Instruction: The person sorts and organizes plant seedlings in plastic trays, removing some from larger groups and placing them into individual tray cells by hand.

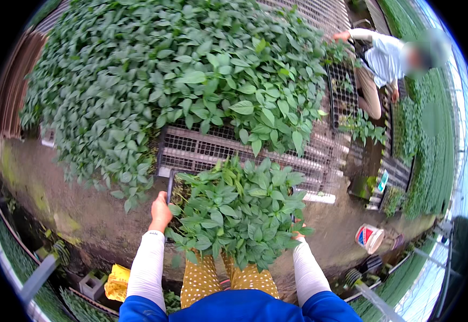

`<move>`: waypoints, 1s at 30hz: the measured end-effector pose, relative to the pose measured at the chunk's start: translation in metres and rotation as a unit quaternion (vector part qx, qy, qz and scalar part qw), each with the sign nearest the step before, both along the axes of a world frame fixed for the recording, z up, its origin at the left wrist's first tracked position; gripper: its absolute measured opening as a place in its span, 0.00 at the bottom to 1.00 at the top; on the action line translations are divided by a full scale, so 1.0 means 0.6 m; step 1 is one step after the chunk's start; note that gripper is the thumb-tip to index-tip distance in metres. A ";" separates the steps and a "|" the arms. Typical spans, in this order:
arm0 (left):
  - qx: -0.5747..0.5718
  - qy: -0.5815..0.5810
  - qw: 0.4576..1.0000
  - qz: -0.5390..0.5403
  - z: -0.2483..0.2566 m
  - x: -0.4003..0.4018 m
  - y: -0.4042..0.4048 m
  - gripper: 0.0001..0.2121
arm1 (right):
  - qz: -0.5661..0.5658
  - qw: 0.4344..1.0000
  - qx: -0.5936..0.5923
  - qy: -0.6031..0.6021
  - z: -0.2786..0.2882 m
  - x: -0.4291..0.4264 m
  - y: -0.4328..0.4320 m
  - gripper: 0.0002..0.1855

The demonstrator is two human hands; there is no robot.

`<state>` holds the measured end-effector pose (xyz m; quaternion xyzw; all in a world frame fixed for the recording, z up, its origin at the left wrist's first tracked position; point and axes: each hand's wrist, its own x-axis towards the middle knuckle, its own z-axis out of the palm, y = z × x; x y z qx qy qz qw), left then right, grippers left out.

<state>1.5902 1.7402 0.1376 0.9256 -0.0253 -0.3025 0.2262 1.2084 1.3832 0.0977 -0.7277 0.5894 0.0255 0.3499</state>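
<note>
A dark plastic seedling tray full of leafy green seedlings is held in front of my body. My left hand grips its left end. At the right end, my right hand holds on, mostly covered by leaves. Just beyond the tray lies a wire-mesh bench top on corrugated sheeting. On it, an unplanted cell tray shows its square cells. A dense mass of seedlings spreads over the rest of the bench.
A co-worker crouches at the far right beside a sparsely planted cell tray. A white bucket stands on the dirt floor to the right. Behind me on the left are a yellow bag and a concrete block.
</note>
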 end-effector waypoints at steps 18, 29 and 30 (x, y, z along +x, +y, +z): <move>-0.062 -0.078 0.995 -0.022 -0.197 0.248 -0.118 0.15 | 0.209 0.974 -0.028 0.088 -0.229 0.153 -0.110 0.15; -0.339 -0.008 0.938 0.068 -0.294 0.276 -0.060 0.13 | 0.065 0.987 0.129 0.075 -0.261 0.195 -0.152 0.13; -0.339 -0.005 0.939 0.054 -0.282 0.278 -0.062 0.12 | 0.042 0.985 0.148 0.075 -0.260 0.187 -0.155 0.12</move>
